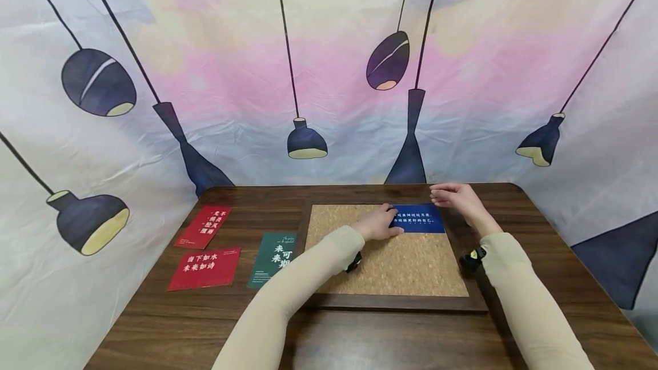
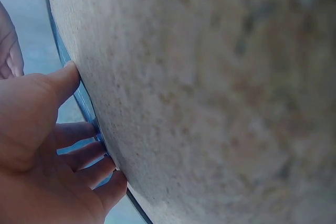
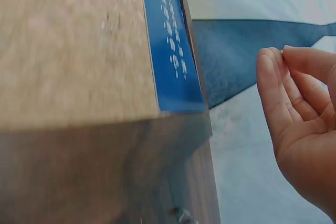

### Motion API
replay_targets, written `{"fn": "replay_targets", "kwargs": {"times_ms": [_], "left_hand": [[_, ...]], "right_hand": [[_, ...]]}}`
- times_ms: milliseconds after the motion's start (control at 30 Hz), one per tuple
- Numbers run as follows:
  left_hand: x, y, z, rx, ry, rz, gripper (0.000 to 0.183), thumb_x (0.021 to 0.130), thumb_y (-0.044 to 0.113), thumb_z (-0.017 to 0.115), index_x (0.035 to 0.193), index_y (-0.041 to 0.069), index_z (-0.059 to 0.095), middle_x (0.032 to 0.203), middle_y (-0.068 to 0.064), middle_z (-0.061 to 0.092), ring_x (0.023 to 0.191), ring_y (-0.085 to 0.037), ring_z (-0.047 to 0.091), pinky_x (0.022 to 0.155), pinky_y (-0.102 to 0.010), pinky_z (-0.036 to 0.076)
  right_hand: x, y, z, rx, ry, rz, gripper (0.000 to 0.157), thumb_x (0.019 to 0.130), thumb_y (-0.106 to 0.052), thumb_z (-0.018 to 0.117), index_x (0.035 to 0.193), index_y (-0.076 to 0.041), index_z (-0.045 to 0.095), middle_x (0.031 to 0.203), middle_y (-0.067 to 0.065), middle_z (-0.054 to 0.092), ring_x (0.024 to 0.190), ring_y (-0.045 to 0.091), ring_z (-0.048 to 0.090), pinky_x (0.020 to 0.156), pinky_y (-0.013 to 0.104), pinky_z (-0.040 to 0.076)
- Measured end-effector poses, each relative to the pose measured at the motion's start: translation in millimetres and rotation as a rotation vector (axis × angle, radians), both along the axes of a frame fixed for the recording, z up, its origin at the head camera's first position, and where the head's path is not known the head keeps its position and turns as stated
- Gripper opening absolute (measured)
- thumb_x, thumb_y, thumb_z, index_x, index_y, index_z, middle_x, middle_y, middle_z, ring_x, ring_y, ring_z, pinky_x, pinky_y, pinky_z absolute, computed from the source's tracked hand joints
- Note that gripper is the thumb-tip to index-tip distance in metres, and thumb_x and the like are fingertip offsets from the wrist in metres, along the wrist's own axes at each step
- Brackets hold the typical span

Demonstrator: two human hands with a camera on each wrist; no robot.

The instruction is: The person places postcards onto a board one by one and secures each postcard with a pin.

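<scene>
A blue card (image 1: 418, 218) with white writing lies on the cork board (image 1: 390, 264), in its far right corner. My left hand (image 1: 377, 222) rests on the card's left end, fingers spread and fingertips pressing it against the cork. In the left wrist view, thumb and fingers touch down along the blue strip. My right hand (image 1: 454, 198) is raised just beyond the card's far right corner, apart from it. Seen from the right wrist, that hand (image 3: 302, 95) brings thumb and fingertips together on a tiny pale thing (image 3: 283, 49), too small to tell its kind.
A green card (image 1: 272, 256) lies left of the board, partly behind my left sleeve. Farther left are two red cards, one upper (image 1: 204, 227) and one lower (image 1: 205, 269). The board's dark wooden frame (image 1: 396, 302) sits on the brown table (image 1: 154, 324). A lamp-patterned cloth (image 1: 349, 73) hangs behind.
</scene>
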State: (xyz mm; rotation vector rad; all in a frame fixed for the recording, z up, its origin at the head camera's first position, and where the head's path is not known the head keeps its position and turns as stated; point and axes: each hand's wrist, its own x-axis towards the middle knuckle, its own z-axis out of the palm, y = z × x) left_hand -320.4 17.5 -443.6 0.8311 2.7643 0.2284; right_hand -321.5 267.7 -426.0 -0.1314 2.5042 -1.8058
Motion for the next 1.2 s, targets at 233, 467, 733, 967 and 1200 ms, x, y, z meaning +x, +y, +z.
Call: {"fn": "replay_targets", "kwargs": {"times_ms": [233,467,733,967,1200], "left_hand": [[-0.6,1.6,-0.8,-0.023,0.019,0.004,0.068,0.103,0.052,0.051,0.156,0.012,0.039,0.160,-0.008,0.035,0.144,-0.023,0.038,0.113,-0.037,0.037],[1.0,1.2,0.0,-0.031,0.034,0.000,0.067,0.104,0.051,0.049,0.156,0.011,0.037,0.160,-0.009,0.033,0.145,-0.024,0.037,0.114,-0.038,0.036],[0.7,2.3,-0.4,-0.034,0.032,0.002,0.067,0.104,0.051,0.048,0.157,0.012,0.037,0.162,-0.008,0.030,0.146,-0.024,0.035,0.114,-0.039,0.036],[-1.1,1.5,-1.2,-0.026,0.017,-0.002,0.067,0.104,0.050,0.048,0.158,0.012,0.035,0.163,-0.009,0.028,0.147,-0.025,0.032,0.114,-0.041,0.036],[-0.2,0.3,0.3,-0.030,-0.001,-0.016,0.068,0.104,0.050,0.048,0.158,0.011,0.034,0.163,-0.009,0.028,0.147,-0.025,0.032,0.115,-0.039,0.035]], "right_hand": [[-8.7,-13.5,-5.8,-0.009,-0.034,-0.014,0.040,0.104,-0.010,0.055,0.134,0.016,0.054,0.114,0.020,0.070,0.090,0.012,0.072,0.091,0.041,0.055],[-13.2,-28.8,-8.9,-0.008,-0.091,0.013,0.040,0.105,-0.011,0.054,0.136,0.013,0.054,0.123,0.027,0.065,0.099,0.021,0.071,0.093,0.040,0.055],[-20.7,-42.6,-14.4,0.014,-0.145,0.057,0.038,0.105,-0.010,0.053,0.136,0.013,0.054,0.121,0.027,0.065,0.090,0.015,0.070,0.085,0.032,0.057],[-25.3,-52.5,-19.1,0.012,-0.202,0.103,0.037,0.104,-0.006,0.052,0.135,0.014,0.054,0.112,0.019,0.068,0.088,0.015,0.069,0.080,0.028,0.058],[-27.0,-60.1,-23.0,0.023,-0.236,0.107,0.036,0.104,-0.007,0.051,0.134,0.013,0.055,0.112,0.018,0.068,0.086,0.012,0.068,0.081,0.028,0.057]]}}
